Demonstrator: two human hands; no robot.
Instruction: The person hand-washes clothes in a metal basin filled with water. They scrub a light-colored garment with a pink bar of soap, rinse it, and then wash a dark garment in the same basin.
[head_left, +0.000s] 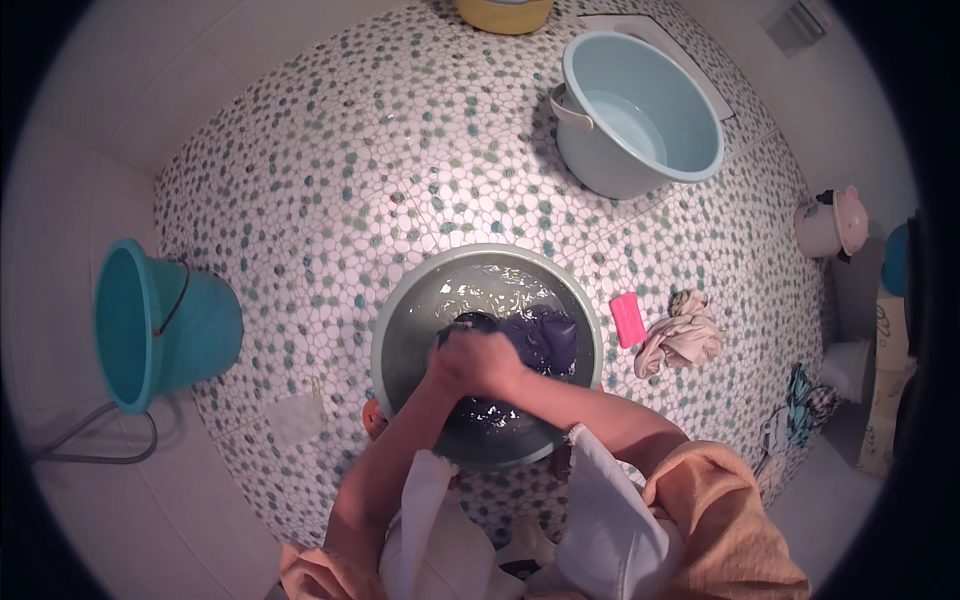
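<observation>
A round grey-green basin (387, 315) of water stands on the floor between my feet. Dark purple cloth (551, 341) lies wet in it, partly under the surface. My left hand (448, 360) and my right hand (487, 360) are pressed together over the middle of the basin, closed on a dark part of the cloth that shows just beyond the knuckles. The fingers overlap and are partly hidden. To the right of the basin, a pink bar of soap (628, 320) rests on the floor beside a crumpled pale pink cloth (686, 337).
A large light-blue tub (607, 161) with water stands at the upper right, a yellow basin (506, 16) at the top. On the left are a teal bucket (199, 330) and a grey hose (112, 459). A pink lidded container (821, 225) and more cloths (802, 405) are at the right.
</observation>
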